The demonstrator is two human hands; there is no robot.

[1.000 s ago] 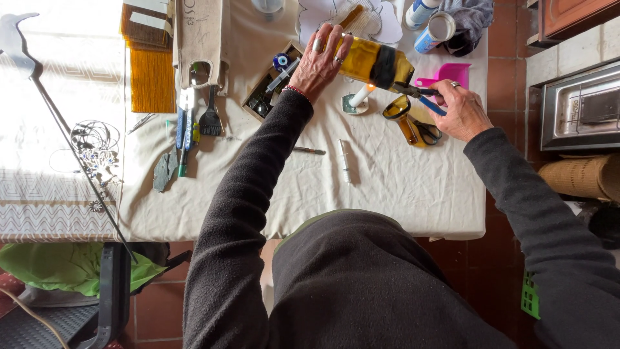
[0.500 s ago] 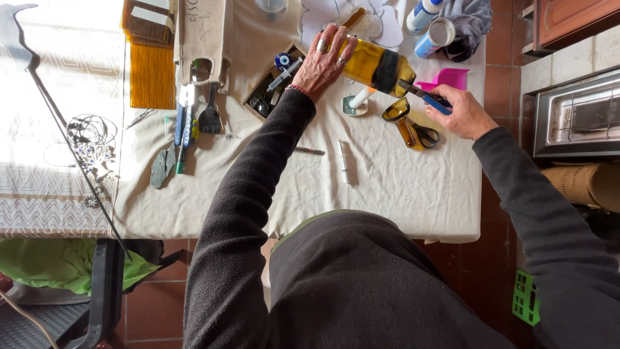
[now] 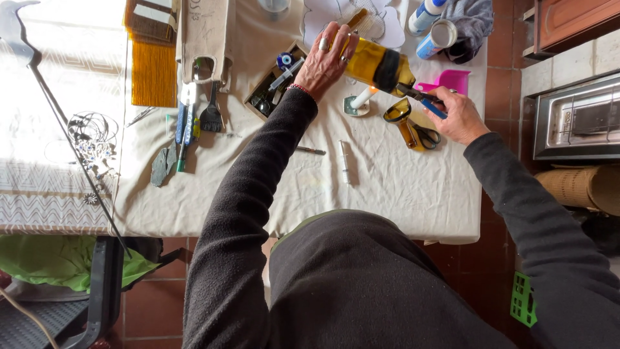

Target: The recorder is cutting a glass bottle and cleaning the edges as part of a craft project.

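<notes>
Amber glass bottle (image 3: 378, 64) lies tilted above a lit candle (image 3: 361, 98), left hand (image 3: 326, 61) clamped over its upper end, right hand (image 3: 457, 116) closed on a blue-handled tool (image 3: 423, 100) touching its base, scissors (image 3: 425, 136) just below that hand on the cloth-covered table (image 3: 387, 194).

A table (image 3: 413, 200) draped in a cream cloth stands on a red tiled floor (image 3: 497, 271). On the cloth lie a small lit candle (image 3: 359, 101) in its holder, a brown bottle neck (image 3: 402, 121) just beside a pair of scissors (image 3: 426, 136), a pink scoop (image 3: 449, 80), a white tube (image 3: 345, 161), a paintbrush (image 3: 211, 111), blue-handled tools (image 3: 183, 124) and a shallow box of small items (image 3: 274, 87). A yellow fringed mat (image 3: 154, 79) lies at the left edge, cans (image 3: 434, 39) and a grey rag (image 3: 470, 18) at the far right corner.
</notes>
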